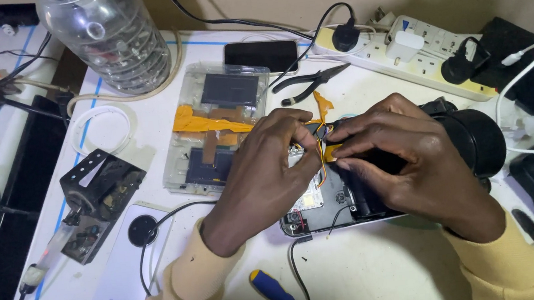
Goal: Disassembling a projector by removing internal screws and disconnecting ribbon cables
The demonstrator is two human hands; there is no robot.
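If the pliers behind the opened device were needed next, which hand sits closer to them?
Probably the left hand: its fingertips lie just below the pliers, while the right hand is farther off, pinching orange tape on the opened device.

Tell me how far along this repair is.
Done: the device lies opened, its internals exposed, and the clear panel assembly sits apart, orange tape across it. In hand: the left hand and right hand pinch orange tape over thin wires. Left: the device is not closed; pliers and screwdriver lie unused.

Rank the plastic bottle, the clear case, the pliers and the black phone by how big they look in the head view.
1. clear case
2. plastic bottle, nearer the camera, so unsure
3. black phone and pliers, look alike
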